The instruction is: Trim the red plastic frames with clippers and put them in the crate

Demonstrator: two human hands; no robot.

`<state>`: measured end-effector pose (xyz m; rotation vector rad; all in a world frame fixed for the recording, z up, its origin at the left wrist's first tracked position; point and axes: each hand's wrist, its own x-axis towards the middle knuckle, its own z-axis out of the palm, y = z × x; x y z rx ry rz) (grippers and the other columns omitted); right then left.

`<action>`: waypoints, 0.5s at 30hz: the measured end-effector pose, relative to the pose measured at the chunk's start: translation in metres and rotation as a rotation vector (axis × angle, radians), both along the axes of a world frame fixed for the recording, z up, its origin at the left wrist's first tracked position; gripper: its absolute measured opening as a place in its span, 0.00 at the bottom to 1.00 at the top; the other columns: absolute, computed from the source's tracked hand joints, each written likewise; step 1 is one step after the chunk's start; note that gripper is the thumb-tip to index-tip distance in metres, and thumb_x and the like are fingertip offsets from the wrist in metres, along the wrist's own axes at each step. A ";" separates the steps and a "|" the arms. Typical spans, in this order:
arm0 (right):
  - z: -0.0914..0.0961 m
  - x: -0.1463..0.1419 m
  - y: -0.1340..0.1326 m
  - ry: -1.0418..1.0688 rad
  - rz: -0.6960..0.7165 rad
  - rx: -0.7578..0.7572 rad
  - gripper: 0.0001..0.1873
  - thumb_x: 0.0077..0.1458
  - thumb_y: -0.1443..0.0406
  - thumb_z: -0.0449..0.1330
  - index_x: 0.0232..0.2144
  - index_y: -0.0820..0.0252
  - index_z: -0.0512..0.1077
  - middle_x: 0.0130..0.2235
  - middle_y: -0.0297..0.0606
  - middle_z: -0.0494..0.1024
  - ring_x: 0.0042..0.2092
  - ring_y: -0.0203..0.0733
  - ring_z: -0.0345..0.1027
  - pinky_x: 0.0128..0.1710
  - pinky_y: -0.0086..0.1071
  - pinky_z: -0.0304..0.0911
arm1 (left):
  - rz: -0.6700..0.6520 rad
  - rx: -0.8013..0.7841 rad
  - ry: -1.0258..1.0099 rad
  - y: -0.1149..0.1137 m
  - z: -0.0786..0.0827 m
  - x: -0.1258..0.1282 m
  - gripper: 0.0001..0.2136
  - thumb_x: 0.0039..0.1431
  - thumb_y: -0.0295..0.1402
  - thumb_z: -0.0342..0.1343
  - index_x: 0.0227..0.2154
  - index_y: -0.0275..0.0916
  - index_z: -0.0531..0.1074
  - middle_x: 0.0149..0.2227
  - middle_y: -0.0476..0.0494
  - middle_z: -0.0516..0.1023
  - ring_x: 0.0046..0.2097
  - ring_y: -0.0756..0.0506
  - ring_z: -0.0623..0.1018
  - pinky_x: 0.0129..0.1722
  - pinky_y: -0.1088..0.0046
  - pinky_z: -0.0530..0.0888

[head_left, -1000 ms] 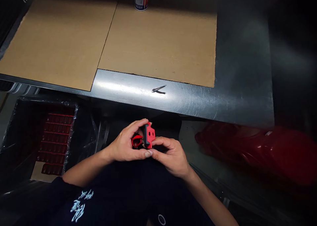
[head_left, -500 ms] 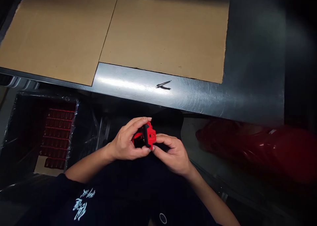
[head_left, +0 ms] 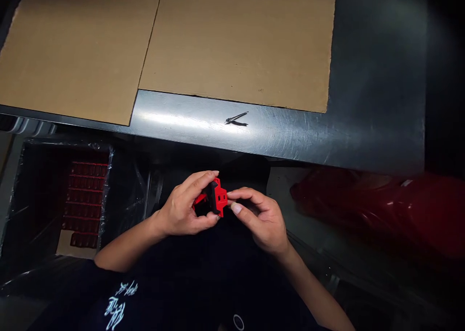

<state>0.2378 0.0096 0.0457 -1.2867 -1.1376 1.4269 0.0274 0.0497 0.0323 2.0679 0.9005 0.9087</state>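
Observation:
A small red and black plastic part [head_left: 217, 197] sits between both hands, below the table's front edge and over my lap. My left hand [head_left: 183, 207] is closed around its left side, fingers curled over the top and thumb beneath. My right hand [head_left: 259, 217] pinches its right side with thumb and forefinger. What lies inside the left palm is mostly hidden.
A steel table [head_left: 290, 137] carries two cardboard sheets [head_left: 236, 40] and a small thin metal piece [head_left: 236, 118] near the front edge. A plastic-lined black box with rows of red parts [head_left: 85, 200] stands lower left. A red bag [head_left: 381, 215] lies lower right.
The part has turned a little in my hands, and my right thumb and forefinger have shifted to its right side. The view has tilted, so the can at the top edge is almost gone.

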 end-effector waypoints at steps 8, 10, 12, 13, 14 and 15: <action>0.002 -0.001 0.000 0.130 0.056 -0.044 0.14 0.61 0.62 0.66 0.49 0.54 0.78 0.39 0.37 0.84 0.39 0.39 0.79 0.44 0.33 0.75 | -0.016 -0.009 0.046 -0.001 -0.001 0.003 0.40 0.55 0.32 0.64 0.70 0.40 0.56 0.60 0.30 0.75 0.60 0.37 0.78 0.56 0.57 0.81; 0.003 -0.001 0.000 0.121 0.066 -0.051 0.15 0.61 0.62 0.66 0.50 0.54 0.77 0.38 0.37 0.83 0.38 0.39 0.79 0.43 0.33 0.75 | -0.013 -0.004 0.050 -0.002 -0.001 0.003 0.40 0.55 0.31 0.64 0.70 0.40 0.55 0.59 0.30 0.75 0.59 0.37 0.78 0.56 0.57 0.81; 0.004 -0.002 0.001 0.103 0.066 -0.058 0.16 0.59 0.62 0.66 0.50 0.55 0.78 0.37 0.37 0.83 0.37 0.40 0.78 0.42 0.33 0.74 | -0.003 0.016 0.042 -0.002 -0.003 0.004 0.42 0.55 0.31 0.65 0.71 0.40 0.52 0.59 0.29 0.75 0.58 0.38 0.79 0.54 0.58 0.82; 0.004 -0.002 0.001 0.093 0.064 -0.060 0.16 0.58 0.62 0.67 0.49 0.55 0.78 0.37 0.37 0.83 0.37 0.40 0.78 0.41 0.34 0.74 | 0.002 0.028 0.034 -0.002 -0.004 0.004 0.44 0.55 0.32 0.65 0.72 0.40 0.50 0.59 0.29 0.75 0.57 0.38 0.80 0.52 0.58 0.83; 0.004 -0.003 0.001 0.086 0.062 -0.062 0.16 0.58 0.62 0.67 0.49 0.55 0.78 0.37 0.37 0.83 0.37 0.40 0.78 0.41 0.34 0.75 | 0.006 0.041 0.027 -0.002 -0.005 0.004 0.45 0.56 0.32 0.65 0.72 0.40 0.48 0.59 0.28 0.75 0.57 0.38 0.80 0.51 0.59 0.83; 0.005 -0.004 0.002 0.080 0.061 -0.061 0.16 0.57 0.63 0.67 0.49 0.55 0.78 0.37 0.37 0.83 0.38 0.40 0.78 0.41 0.34 0.75 | 0.008 0.052 0.022 -0.002 -0.006 0.004 0.45 0.56 0.32 0.65 0.72 0.40 0.47 0.59 0.28 0.76 0.56 0.38 0.81 0.51 0.59 0.84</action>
